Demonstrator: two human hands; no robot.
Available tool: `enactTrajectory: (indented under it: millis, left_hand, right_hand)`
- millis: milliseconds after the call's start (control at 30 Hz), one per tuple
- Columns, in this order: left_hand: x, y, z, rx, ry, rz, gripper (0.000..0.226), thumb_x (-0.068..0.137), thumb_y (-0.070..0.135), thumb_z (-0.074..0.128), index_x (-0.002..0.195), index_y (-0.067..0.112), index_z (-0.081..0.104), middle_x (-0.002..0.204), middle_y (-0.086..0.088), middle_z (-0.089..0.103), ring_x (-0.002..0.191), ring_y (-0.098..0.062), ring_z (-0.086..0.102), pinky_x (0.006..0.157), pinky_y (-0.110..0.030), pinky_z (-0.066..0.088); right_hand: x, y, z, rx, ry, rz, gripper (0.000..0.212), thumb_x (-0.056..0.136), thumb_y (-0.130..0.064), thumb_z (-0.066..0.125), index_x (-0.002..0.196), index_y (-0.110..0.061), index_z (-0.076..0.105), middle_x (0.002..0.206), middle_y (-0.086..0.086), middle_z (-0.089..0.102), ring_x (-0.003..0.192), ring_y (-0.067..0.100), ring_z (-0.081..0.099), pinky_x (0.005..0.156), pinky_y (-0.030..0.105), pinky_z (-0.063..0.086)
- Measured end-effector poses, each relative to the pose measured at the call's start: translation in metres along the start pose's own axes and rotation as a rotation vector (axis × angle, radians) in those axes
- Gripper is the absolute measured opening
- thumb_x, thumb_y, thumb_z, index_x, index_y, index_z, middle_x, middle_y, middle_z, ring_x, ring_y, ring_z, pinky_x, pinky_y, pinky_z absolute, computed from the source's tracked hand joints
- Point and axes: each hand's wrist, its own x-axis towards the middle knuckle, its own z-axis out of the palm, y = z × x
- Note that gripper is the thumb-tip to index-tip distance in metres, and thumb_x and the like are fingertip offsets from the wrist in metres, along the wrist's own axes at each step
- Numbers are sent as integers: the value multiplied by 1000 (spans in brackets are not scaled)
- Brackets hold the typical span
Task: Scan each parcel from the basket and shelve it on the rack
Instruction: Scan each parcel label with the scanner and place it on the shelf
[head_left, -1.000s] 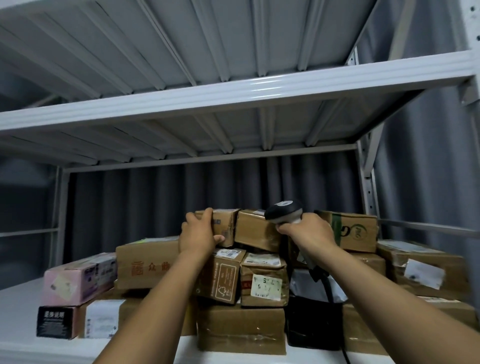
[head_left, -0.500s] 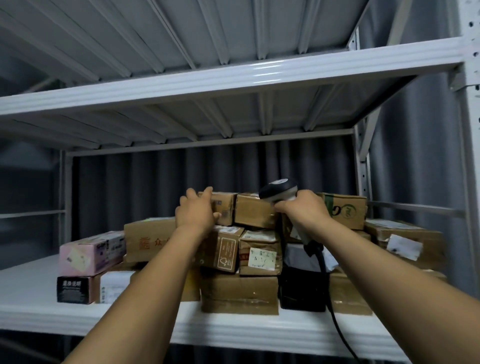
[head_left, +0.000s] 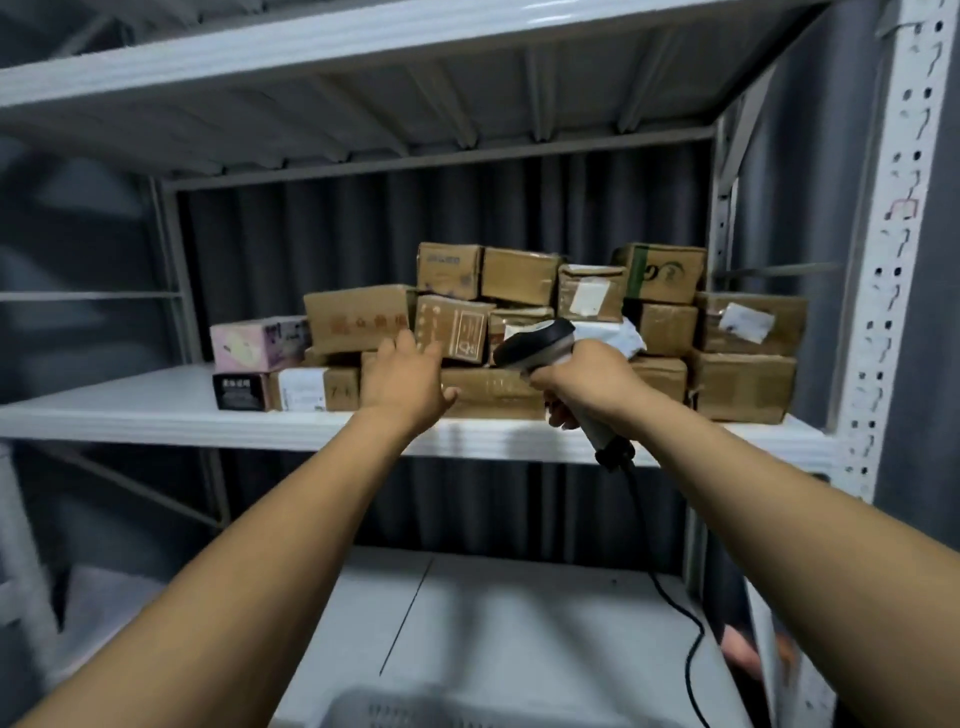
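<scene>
Looking at the head view only. Left hand (head_left: 402, 387) is out in front of the parcel stack (head_left: 743, 384), fingers spread and loose, holding nothing. It sits low at the stack's left-centre, over a bottom-row carton. Can't tell if the fingertips touch cardboard or hover just near it.

Right hand (head_left: 587, 382) is wrapped round the handle of the scanner (head_left: 535, 343) in a firm grip, with the scanner head tilted up-left toward the stack's middle row. The head overlaps a white-labelled parcel behind it; contact not readable. Black cable (head_left: 691, 623) drops from the handle base and runs down the right side, past the lower shelf (head_left: 493, 623).

Parcels are all on the middle shelf of the rack (head_left: 156, 421), none in either hand. Brown cartons are stacked about three high, right of centre, reaching toward the right post (head_left: 898, 234). Top row has four boxes side by side; the green-striped box (head_left: 665, 273) is rightmost. Pink box (head_left: 260, 343) sits on a black box (head_left: 239, 391) at the stack's left end, touching the cartons beside them.

Only the grey slotted rim of the basket (head_left: 415, 706) shows, at the near bottom edge below both arms and well apart from the hands. Contents not visible.

Dark pleated curtain (head_left: 311, 249) hangs behind the rack. Motion blur makes the labels unreadable.
</scene>
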Motion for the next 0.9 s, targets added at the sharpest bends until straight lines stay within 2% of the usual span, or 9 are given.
enactTrajectory:
  millis: [67, 200, 300, 467, 567, 700, 833, 900]
  left_hand:
    - [-32, 1, 15, 1, -48, 9, 59, 90, 52, 56, 138, 20, 44, 134, -14, 44, 122, -34, 42, 94, -42, 41]
    - [-98, 0, 54, 21, -128, 28, 59, 91, 53, 54, 138, 19, 44, 134, -15, 46, 121, -35, 43, 94, -44, 42]
    - [-139, 2, 86, 5, -196, 27, 59, 90, 53, 55, 139, 21, 42, 131, -14, 48, 119, -34, 44, 93, -43, 41]
    - [-201, 11, 151, -24, -332, 11, 56, 91, 51, 53, 138, 21, 42, 131, -12, 48, 120, -32, 44, 94, -42, 40]
    - [-240, 16, 192, -8, -434, 17, 58, 93, 51, 51, 141, 21, 39, 137, -12, 46, 124, -32, 43, 96, -40, 39]
    - [-292, 10, 243, -32, -604, -17, 60, 91, 49, 53, 143, 22, 37, 139, -12, 45, 125, -32, 43, 100, -40, 39]
    - [-337, -13, 283, 6, -758, -101, 61, 92, 49, 53, 143, 21, 36, 139, -12, 44, 129, -32, 40, 101, -39, 39]
    - [-352, -29, 299, 18, -807, -161, 60, 92, 47, 54, 144, 22, 36, 141, -13, 43, 129, -32, 40, 101, -40, 40]
  right_hand:
    - [-28, 15, 12, -47, -20, 3, 19, 84, -17, 65, 93, 0, 66, 78, 16, 66, 53, 26, 66, 49, 26, 52]
    - [-79, 56, 39, -195, -94, 25, 25, 82, -24, 65, 67, -4, 65, 69, 17, 71, 62, 24, 69, 69, 34, 57]
    - [-108, 92, 59, -182, -156, 76, 25, 81, -25, 68, 74, 0, 67, 72, 15, 71, 62, 24, 69, 67, 38, 59]
    - [-147, 162, 88, -110, -249, 191, 17, 83, -21, 69, 80, -5, 63, 71, 8, 64, 52, 22, 66, 56, 31, 56]
    - [-162, 204, 106, -100, -298, 227, 20, 84, -23, 70, 91, -5, 65, 73, 7, 63, 51, 21, 62, 56, 31, 53]
    - [-173, 248, 137, -91, -366, 253, 15, 85, -24, 70, 92, -13, 62, 70, 2, 64, 53, 19, 61, 56, 30, 51]
    - [-172, 279, 177, -46, -440, 295, 16, 86, -23, 70, 95, -11, 64, 69, 1, 66, 48, 11, 59, 48, 17, 44]
    - [-170, 290, 198, -49, -472, 288, 16, 85, -22, 70, 94, -9, 66, 77, 6, 69, 52, 10, 59, 45, 12, 42]
